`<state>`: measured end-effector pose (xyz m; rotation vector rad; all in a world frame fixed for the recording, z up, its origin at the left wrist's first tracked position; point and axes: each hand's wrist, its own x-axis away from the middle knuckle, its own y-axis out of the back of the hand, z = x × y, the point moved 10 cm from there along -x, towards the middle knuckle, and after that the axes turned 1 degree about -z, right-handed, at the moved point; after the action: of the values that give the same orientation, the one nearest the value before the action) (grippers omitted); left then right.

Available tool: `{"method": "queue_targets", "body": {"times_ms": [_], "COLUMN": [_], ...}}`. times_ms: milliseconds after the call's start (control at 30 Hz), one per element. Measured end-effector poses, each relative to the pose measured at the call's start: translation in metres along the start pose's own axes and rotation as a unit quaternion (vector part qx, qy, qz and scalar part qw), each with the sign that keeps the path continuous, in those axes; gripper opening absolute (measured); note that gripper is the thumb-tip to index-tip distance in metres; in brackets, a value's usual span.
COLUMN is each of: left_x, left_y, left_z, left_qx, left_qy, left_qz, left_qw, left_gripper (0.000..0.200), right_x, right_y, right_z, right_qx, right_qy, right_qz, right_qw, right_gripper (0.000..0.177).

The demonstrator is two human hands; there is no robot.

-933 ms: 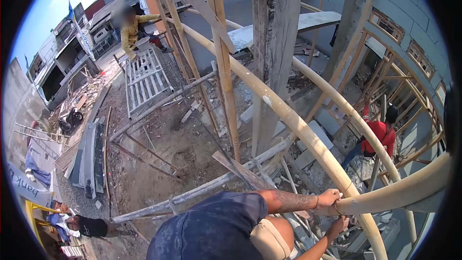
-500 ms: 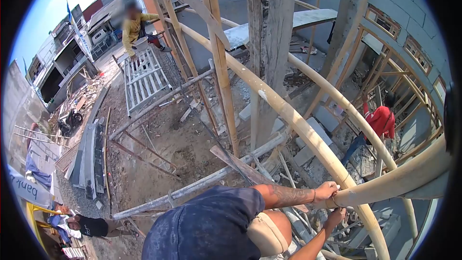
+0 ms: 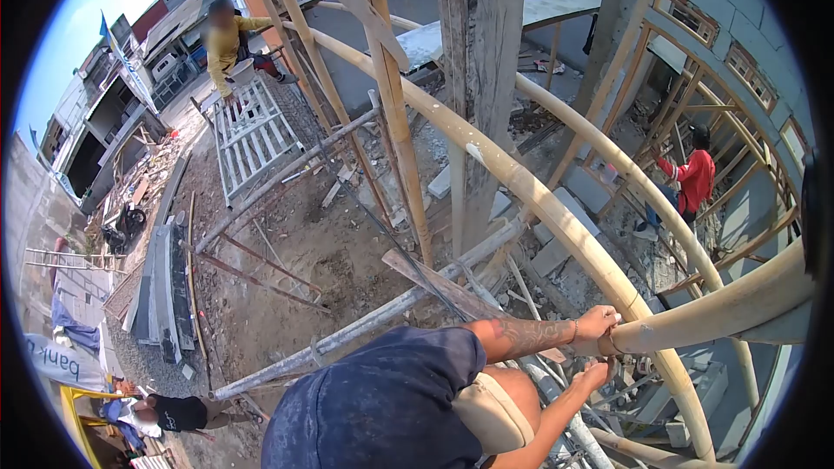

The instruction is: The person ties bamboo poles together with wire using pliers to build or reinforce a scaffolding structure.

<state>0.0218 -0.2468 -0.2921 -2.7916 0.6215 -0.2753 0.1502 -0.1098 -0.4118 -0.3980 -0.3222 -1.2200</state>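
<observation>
A thick bamboo pole (image 3: 721, 306) comes in from the right and crosses a long bamboo pole (image 3: 539, 195). A thin dark tie (image 3: 613, 343), either wire or cord, loops around the thick pole near its end. My left hand (image 3: 597, 323), below a tattooed forearm, sits on top of that end with its fingers closed at the tie. Under the same end, my right hand (image 3: 592, 377) is closed, its fingertips pinched close to the loop's lower side. The fingers hide most of what they grip.
Metal scaffold pipe (image 3: 347, 330) and a wooden plank (image 3: 434, 282) run beside me. A concrete column (image 3: 482, 78) rises ahead. Below, a person in red (image 3: 697, 178) is among timber frames; a person in yellow (image 3: 228, 48) is by a white metal grille (image 3: 254, 135). Another person (image 3: 174, 412) is lower left.
The view has shifted slightly. My right hand has moved a little left beneath the pole end, while my left hand stays on top. The person in red has straightened and turned.
</observation>
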Motion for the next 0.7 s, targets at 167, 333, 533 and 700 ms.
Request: {"method": "queue_targets", "body": {"times_ms": [167, 333, 533, 700], "left_x": [0.007, -0.013, 0.001, 0.0], "left_y": [0.003, -0.005, -0.003, -0.011], "left_z": [-0.006, 0.021, -0.012, 0.002], "left_qx": [0.005, -0.055, -0.091, -0.008], "left_qy": [-0.002, 0.013, 0.039, 0.085], "left_qz": [0.014, 0.047, 0.031, 0.03], "left_qw": [1.0, 0.997, 0.995, 0.996], "left_gripper": [0.026, 0.023, 0.019, 0.024], "right_x": [0.056, 0.013, 0.0, 0.027], "right_y": [-0.013, -0.007, -0.002, -0.004], "right_z": [0.052, 0.091, 0.108, 0.126], "right_qx": [0.083, 0.325, 0.425, 0.398], "right_qy": [0.008, 0.233, 0.194, 0.252], "right_qz": [0.164, 0.21, 0.198, 0.148], "right_qw": [0.983, 0.892, 0.862, 0.87], "right_gripper": [0.029, 0.016, 0.018, 0.035]}}
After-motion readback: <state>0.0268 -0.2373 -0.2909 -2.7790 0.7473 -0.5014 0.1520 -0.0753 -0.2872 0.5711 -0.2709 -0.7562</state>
